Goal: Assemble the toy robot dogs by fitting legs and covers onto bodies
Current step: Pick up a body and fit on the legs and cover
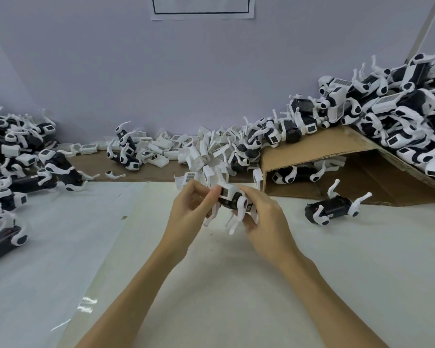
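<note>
1. The worktop (211, 285) carries a white sheet.
2. Just beyond the fingers (199, 197) lies a heap of white covers (199, 149).
3. Right of them, a legged black body (334, 209) lies beside tilted cardboard (324, 146).
4. Far left, assembled dogs (13, 159) pile up.

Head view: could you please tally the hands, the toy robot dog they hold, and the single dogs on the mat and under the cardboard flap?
Hands: 2, left hand, right hand
Held toy robot dog: 1
Dog on the mat: 1
Dog under the cardboard flap: 1
Total: 5
</note>
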The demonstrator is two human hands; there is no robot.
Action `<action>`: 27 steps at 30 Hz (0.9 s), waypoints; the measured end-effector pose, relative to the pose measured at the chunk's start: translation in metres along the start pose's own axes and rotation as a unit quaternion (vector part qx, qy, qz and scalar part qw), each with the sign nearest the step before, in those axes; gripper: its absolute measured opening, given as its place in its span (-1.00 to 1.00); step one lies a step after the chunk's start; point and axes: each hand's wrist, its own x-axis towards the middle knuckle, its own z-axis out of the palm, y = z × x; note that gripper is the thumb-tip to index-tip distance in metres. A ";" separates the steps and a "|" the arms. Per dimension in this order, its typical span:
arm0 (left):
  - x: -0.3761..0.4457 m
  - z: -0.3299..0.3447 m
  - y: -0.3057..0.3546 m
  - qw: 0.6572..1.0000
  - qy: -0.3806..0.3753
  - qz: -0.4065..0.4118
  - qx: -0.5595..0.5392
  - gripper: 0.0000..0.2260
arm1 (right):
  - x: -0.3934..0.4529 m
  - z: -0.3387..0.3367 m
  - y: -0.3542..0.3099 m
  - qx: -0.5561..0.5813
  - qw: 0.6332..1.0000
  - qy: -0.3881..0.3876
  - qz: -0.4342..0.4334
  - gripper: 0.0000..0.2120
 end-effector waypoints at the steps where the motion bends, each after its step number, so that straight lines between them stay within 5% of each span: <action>1: 0.000 -0.001 0.000 1.000 0.000 -0.002 -0.007 -0.56 | 0.000 0.001 0.001 0.001 1.000 -0.004 0.000 -0.44; 8: 0.002 0.002 -0.007 0.997 0.005 -0.040 0.059 -0.44 | -0.002 0.001 -0.003 -0.051 0.998 0.010 -0.047 -0.46; 13: 0.005 -0.002 -0.007 0.993 0.008 -0.098 -0.069 -0.30 | 0.001 -0.005 -0.008 0.140 0.985 -0.075 0.071 -0.46; 21: 0.006 -0.004 -0.011 0.991 -0.031 -0.124 -0.045 -0.31 | 0.000 -0.004 -0.002 0.069 0.997 -0.023 0.018 -0.64; 27: 0.009 -0.019 -0.008 0.991 -0.039 -0.124 -0.044 -0.32 | 0.002 -0.010 -0.001 0.181 0.974 -0.111 0.075 -0.51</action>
